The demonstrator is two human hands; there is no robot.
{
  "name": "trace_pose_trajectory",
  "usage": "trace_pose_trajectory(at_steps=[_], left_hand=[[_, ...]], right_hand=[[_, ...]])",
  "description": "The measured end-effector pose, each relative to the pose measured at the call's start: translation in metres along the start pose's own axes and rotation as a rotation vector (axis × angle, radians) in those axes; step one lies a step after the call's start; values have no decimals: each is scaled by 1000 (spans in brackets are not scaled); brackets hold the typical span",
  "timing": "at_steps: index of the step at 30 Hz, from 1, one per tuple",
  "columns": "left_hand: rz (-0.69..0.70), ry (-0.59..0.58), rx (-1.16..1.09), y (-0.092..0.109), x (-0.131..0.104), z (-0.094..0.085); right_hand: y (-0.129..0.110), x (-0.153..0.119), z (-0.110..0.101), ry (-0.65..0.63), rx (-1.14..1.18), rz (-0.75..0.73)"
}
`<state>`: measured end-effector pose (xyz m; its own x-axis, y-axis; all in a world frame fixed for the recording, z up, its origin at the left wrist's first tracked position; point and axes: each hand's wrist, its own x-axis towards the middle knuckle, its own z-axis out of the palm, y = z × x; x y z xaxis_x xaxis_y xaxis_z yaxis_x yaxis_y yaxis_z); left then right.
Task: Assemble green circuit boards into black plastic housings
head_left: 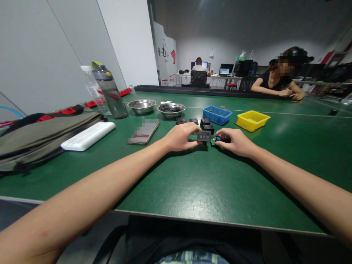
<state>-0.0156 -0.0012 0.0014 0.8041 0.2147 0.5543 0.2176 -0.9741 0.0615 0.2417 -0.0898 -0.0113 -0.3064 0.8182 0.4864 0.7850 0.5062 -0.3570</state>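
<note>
Along the left edge of the bench (178,190) a grey-green bag (52,134) lies slumped, with a white slab-shaped case (88,135) flat just beside it. Behind them, towards the far left corner, stand a clear bottle (96,91) and a grey bottle (113,96) with a yellow-green lid, close together. Then comes a phone (145,131), lying flat, and beyond it, nearer the far edge, a metal bowl (141,110); a second metal bowl (172,115) to its right has dark pieces in it.

About midway along the bench, well in from the near edge, the person's left hand (181,137) pinches a small black housing (204,136) lettered SPD between thumb and fingers. Just behind that, some black blocks (207,126) sit on the green top, and past them a blue tray (216,117). The right hand (240,142) grips a small green circuit board (213,140) right beside the housing; from here I can't tell whether the two touch. Further right sits a yellow tray (247,125), and a co-worker (271,83) leans forearms on the far edge, towards the right corner.
</note>
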Motion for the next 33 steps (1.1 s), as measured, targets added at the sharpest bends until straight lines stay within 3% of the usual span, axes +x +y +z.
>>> trace_pose_trajectory(at_steps=[33], left_hand=[[5, 7, -9, -1, 0, 1]], right_hand=[[0, -1, 0, -9, -6, 13]])
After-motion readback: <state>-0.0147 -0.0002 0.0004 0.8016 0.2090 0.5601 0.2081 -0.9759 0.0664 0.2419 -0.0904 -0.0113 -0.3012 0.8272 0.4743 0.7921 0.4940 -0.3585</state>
